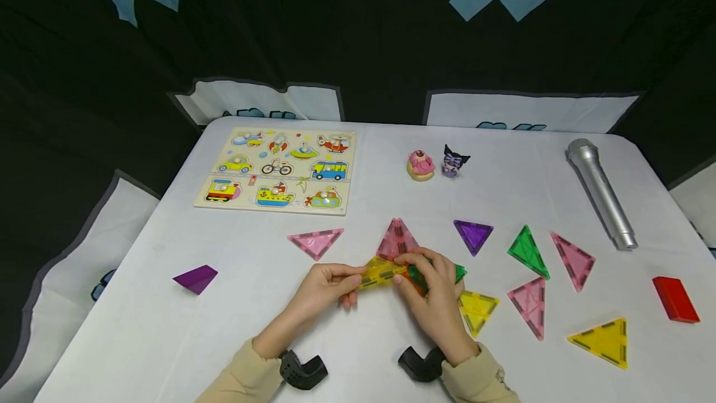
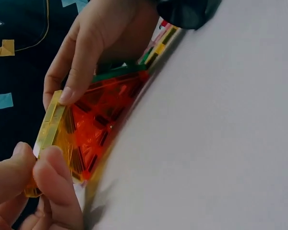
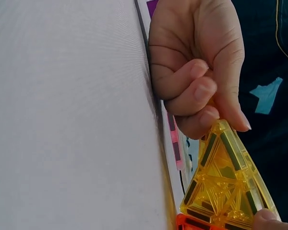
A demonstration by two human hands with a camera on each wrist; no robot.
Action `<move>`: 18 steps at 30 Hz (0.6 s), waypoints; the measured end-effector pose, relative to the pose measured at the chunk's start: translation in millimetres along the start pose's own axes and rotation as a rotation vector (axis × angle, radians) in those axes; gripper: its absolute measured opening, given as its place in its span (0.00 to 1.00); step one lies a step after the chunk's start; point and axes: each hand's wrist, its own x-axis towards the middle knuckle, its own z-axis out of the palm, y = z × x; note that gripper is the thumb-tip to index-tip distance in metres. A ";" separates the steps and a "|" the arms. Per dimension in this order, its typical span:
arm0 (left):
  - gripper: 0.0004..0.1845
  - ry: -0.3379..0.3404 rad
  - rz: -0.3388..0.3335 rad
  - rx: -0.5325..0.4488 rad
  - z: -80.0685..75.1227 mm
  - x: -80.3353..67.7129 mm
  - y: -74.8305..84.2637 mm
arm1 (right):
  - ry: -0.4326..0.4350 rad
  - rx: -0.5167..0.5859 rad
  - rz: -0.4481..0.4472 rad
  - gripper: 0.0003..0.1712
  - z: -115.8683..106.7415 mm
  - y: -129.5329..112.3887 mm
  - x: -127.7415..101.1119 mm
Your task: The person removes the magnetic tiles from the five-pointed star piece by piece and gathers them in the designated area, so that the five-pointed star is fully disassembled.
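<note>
A yellow triangular tile (image 1: pixel 380 271) stands on edge on the white table (image 1: pixel 168 328), held between both hands. My left hand (image 1: pixel 349 278) pinches its left corner, seen close in the left wrist view (image 2: pixel 38 167). My right hand (image 1: pixel 411 263) grips its other end, fingers curled over a green tile (image 1: pixel 460 273) and an orange tile (image 2: pixel 105 110) that join the yellow tile (image 2: pixel 55 129). A pink triangle (image 1: pixel 396 240) lies just behind them. In the right wrist view the left hand (image 3: pixel 201 72) holds the yellow tile (image 3: pixel 225 177) by its tip.
Loose triangles lie around: pink (image 1: pixel 316 242), purple (image 1: pixel 473 235), green (image 1: pixel 527 252), yellow (image 1: pixel 477 310), purple at the left (image 1: pixel 196 278). A vehicle puzzle board (image 1: pixel 276 170), two small figurines (image 1: pixel 421 164), a silver microphone (image 1: pixel 601 194) and a red block (image 1: pixel 675 298) are also on the table.
</note>
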 end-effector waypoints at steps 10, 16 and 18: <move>0.19 -0.101 -0.164 -0.233 -8.5 -3.7 1.7 | -0.018 0.006 0.010 0.12 0.3 -2.1 -0.4; 0.16 -0.234 -0.120 -0.245 -15.7 -9.1 8.6 | -0.014 0.006 0.001 0.14 -1.0 -1.9 0.4; 0.16 -0.261 -0.061 -0.148 -21.6 -11.9 15.1 | -0.016 0.004 0.000 0.14 -1.6 -1.4 0.7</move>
